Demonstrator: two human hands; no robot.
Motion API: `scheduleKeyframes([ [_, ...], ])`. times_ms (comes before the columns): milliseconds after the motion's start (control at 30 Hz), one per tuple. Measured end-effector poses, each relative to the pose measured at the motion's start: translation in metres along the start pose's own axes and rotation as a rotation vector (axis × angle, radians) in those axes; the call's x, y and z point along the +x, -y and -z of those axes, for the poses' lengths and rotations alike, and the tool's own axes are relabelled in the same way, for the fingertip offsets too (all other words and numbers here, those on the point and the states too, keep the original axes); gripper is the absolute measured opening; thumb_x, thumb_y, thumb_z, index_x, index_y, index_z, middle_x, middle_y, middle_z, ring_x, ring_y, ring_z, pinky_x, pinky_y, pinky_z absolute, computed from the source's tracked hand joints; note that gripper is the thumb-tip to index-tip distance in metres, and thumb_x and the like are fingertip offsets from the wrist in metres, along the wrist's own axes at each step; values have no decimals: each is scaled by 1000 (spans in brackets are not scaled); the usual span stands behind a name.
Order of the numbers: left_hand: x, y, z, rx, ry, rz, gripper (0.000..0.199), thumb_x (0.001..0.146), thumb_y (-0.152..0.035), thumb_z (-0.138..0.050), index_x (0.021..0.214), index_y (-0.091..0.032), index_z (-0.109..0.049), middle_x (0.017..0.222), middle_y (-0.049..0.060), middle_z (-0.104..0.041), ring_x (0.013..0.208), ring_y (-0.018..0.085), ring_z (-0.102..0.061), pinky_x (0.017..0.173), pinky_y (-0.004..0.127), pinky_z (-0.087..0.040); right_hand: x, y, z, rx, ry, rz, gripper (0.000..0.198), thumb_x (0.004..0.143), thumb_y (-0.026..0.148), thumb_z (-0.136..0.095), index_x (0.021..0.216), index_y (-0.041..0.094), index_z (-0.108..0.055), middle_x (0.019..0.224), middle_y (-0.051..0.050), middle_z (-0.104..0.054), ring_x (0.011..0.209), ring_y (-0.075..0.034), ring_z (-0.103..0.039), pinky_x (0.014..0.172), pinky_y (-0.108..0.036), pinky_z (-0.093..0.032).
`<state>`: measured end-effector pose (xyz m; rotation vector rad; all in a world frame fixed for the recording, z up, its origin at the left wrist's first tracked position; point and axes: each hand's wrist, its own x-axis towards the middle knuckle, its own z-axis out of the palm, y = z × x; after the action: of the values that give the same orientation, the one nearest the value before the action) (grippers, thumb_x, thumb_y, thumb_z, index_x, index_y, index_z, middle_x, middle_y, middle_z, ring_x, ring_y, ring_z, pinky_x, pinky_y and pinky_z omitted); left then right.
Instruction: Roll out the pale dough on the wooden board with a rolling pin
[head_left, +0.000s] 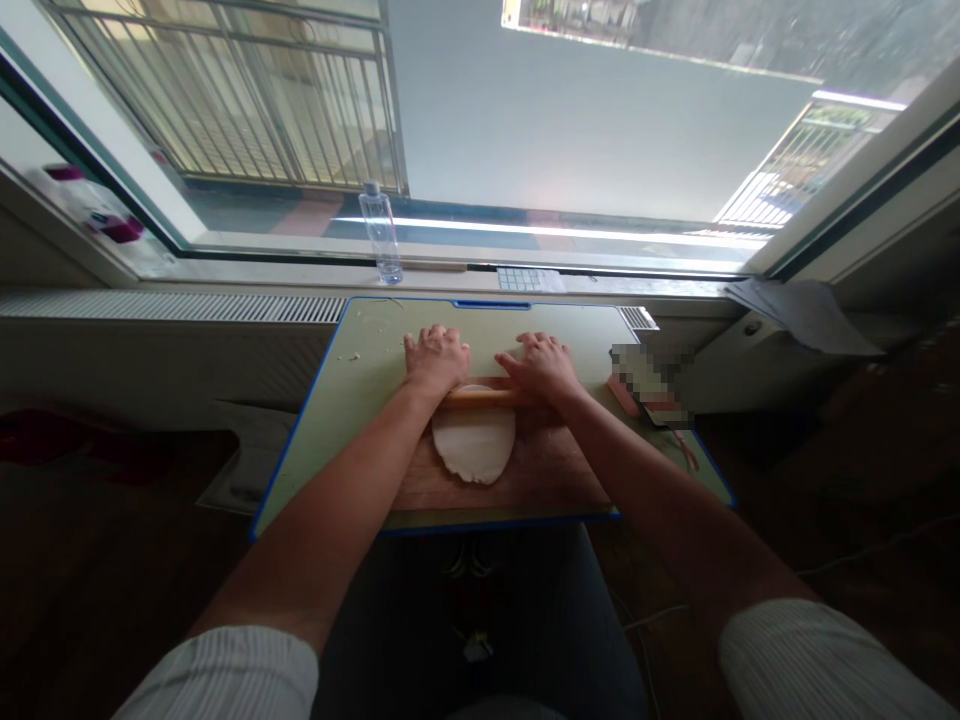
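A wooden rolling pin (pixel 484 399) lies crosswise over a flat, pale sheet of dough (pixel 474 448). The dough rests on a brown wooden board (pixel 559 478) and has a ragged near edge. My left hand (pixel 437 356) bears on the pin's left end, its fingers stretched forward past it and slightly apart. At the other end, my right hand (pixel 543 364) presses down in the same way with fingers spread. Both palms hide the ends of the pin, and neither hand is wrapped round it.
The board sits on a pale green table (pixel 322 420) with a blue rim and crumbs at its far left. A pixelated object (pixel 651 385) lies at right. A clear bottle (pixel 381 232) stands on the windowsill; papers (pixel 802 312) lie at far right. A radiator is behind the table.
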<state>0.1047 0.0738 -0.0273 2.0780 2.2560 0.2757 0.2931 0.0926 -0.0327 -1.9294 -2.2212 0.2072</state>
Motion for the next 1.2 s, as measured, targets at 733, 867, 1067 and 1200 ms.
scheduleKeyframes([
  [733, -56, -4, 11, 7, 68, -60, 50, 107, -46, -39, 141, -24, -68, 152, 17, -64, 139, 35, -57, 119, 57, -42, -56, -1, 6, -24, 73, -16, 66, 105, 62, -45, 158, 24, -56, 163, -14, -58, 152, -34, -45, 125, -54, -33],
  [867, -68, -3, 10, -12, 77, -41, 52, 107, -48, -37, 145, -28, -66, 158, 14, -60, 143, 35, -54, 122, 58, -39, -72, 0, 8, -39, 62, -12, 66, 106, 62, -42, 158, 25, -56, 165, -13, -56, 152, -34, -45, 125, -54, -33],
  [1067, -90, -5, 9, 5, 44, -45, 55, 106, -48, -34, 149, -29, -64, 162, 13, -59, 146, 35, -52, 124, 61, -37, -99, 2, 9, -105, -38, 27, 54, 108, 53, -45, 148, 23, -65, 156, -14, -64, 144, -34, -51, 122, -49, -33],
  [1200, -106, -6, 11, 19, 10, -49, 54, 106, -46, -36, 149, -31, -64, 161, 11, -60, 144, 34, -54, 124, 58, -37, -114, 1, 6, -123, -93, 43, 57, 110, 51, -44, 155, 22, -61, 165, -13, -56, 151, -36, -45, 127, -53, -27],
])
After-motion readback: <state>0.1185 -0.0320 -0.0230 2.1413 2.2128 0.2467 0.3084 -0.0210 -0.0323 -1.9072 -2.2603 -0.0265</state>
